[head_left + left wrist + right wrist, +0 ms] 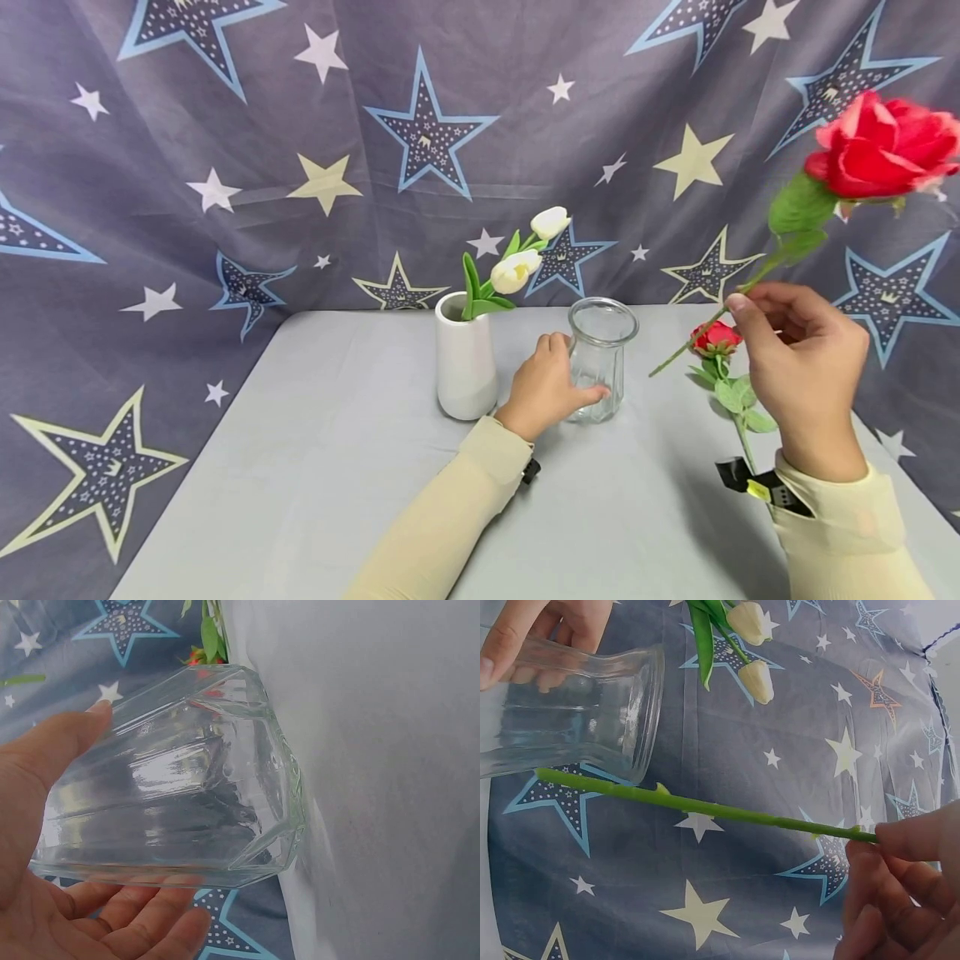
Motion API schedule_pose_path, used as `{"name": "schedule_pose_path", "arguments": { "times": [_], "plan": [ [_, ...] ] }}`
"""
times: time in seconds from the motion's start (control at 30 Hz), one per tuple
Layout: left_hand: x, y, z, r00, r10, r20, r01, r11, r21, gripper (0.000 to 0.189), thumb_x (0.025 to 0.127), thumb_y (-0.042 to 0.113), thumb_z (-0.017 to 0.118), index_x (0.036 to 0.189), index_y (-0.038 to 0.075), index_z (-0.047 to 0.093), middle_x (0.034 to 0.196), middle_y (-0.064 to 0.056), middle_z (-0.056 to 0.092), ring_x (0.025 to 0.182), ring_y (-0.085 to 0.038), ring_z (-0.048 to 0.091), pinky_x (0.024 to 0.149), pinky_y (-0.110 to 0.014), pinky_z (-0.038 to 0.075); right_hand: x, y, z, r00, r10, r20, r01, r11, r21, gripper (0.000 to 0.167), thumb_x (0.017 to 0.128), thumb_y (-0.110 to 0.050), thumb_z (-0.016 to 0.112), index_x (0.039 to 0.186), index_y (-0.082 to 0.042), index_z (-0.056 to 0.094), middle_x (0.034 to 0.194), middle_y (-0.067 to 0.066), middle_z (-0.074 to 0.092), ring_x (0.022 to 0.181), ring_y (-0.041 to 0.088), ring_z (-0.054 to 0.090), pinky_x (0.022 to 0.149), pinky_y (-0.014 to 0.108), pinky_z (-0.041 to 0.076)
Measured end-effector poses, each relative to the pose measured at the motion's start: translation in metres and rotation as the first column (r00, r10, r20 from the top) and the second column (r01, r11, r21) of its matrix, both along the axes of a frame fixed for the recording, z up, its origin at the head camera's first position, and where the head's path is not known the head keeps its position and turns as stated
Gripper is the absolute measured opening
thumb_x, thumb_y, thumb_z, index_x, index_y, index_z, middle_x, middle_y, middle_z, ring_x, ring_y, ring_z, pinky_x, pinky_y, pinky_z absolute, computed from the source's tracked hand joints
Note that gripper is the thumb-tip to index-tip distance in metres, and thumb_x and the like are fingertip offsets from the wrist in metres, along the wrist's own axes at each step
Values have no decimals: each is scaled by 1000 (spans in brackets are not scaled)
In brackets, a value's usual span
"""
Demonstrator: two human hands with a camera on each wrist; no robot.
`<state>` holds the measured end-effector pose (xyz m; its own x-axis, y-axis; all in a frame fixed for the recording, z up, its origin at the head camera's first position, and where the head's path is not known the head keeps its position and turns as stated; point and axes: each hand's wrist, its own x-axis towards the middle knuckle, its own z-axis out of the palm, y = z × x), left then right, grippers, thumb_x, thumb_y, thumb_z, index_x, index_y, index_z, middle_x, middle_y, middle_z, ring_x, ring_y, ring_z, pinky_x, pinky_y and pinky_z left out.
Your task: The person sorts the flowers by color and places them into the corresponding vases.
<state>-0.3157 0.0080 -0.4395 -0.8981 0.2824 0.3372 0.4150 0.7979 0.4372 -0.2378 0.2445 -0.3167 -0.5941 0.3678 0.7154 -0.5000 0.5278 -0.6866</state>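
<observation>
My left hand [551, 387] is around the clear glass vase [609, 367], thumb on the near side and fingers on the far side. In the left wrist view, the faceted base of the glass vase [172, 780] lies between thumb and fingers. My right hand [813, 367] pinches the green stem of a red artificial rose [873, 154] between thumb and fingertips. The rose tilts with its bloom up at the right, and its bare stem end hangs just right of the vase. In the right wrist view, the stem [705, 808] slants toward the vase, its tip overlapping the glass.
A white vase [467, 367] stands left of my left hand, holding white tulips [516, 271]. Behind my right hand, another red rose [716, 337] lies on the grey-covered table [322, 467]. A star-patterned cloth [247, 167] hangs along the back and sides.
</observation>
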Motion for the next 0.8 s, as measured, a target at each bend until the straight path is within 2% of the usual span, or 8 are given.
{"name": "schedule_pose_path", "arguments": {
  "times": [0.27, 0.47, 0.63, 0.8],
  "plan": [
    [0, 0, 0, 1000, 3, 2, -3, 1000, 1, 85, 78, 62, 84, 129, 3, 50, 117, -9, 55, 82, -16, 59, 67, -29, 54, 4, -2, 1, 988, 54, -142, -54, 999, 4, 15, 89, -5, 79, 99, 7, 77, 83, -11, 75, 64, 2, 66, 59, 12, 50],
    [0, 0, 1, 1000, 4, -1, -4, 1000, -3, 85, 78, 62, 84, 128, 3, 50, 118, -10, 55, 83, -17, 61, 69, -30, 55, 9, -12, 8, 977, 89, -193, -103, 993, -64, 17, 86, 4, 78, 97, 16, 72, 84, -7, 75, 67, 2, 68, 63, 11, 52],
    [-1, -1, 0, 1000, 2, -8, -2, 1000, -1, 85, 77, 62, 84, 128, 3, 50, 117, -10, 56, 82, -17, 60, 69, -30, 54, 13, -14, 11, 971, 83, -224, -93, 995, -35, 17, 88, 4, 77, 96, 18, 71, 86, -8, 75, 68, 1, 67, 65, 11, 52],
    [0, -1, -1, 1000, -5, 1, 5, 1000, 3, 84, 78, 62, 83, 128, 3, 50, 117, -10, 55, 82, -16, 59, 68, -29, 54, 17, -16, 12, 966, 88, -243, -102, 994, -48, 16, 89, 5, 75, 95, 19, 71, 86, -6, 75, 68, 3, 67, 65, 12, 53]
  ]
}}
